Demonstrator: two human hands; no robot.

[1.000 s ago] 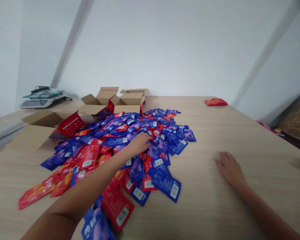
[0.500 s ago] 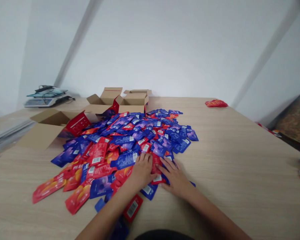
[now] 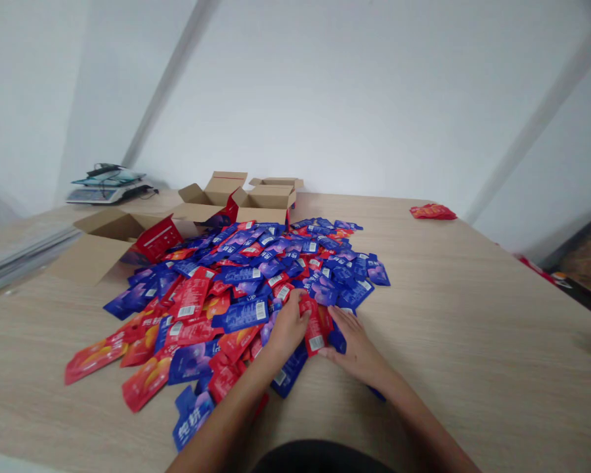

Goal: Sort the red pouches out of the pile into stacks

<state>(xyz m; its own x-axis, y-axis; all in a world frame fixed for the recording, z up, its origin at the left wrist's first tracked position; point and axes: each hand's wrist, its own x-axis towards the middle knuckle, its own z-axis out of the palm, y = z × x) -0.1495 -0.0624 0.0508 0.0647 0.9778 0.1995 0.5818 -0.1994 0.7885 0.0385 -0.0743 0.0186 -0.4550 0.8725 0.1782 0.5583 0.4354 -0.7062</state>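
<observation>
A big pile of red and blue packets (image 3: pixel 236 282) covers the middle of the wooden table (image 3: pixel 473 328). My left hand (image 3: pixel 286 328) and my right hand (image 3: pixel 354 345) meet at the pile's near edge. Between them a red packet (image 3: pixel 314 325) with a barcode is lifted at a tilt. The left fingers curl on its left edge and the right fingers pinch its lower right side. Blue packets lie under both hands.
Open cardboard boxes (image 3: pixel 246 197) stand behind the pile, and another open box (image 3: pixel 103 240) lies at the left. A weighing scale (image 3: pixel 106 187) sits at the far left corner. A few red packets (image 3: pixel 432 211) lie apart at the far right.
My left hand drew back from the pile's middle to its near edge. My right hand came in from the bare table at the right. Both now lift a red packet.
</observation>
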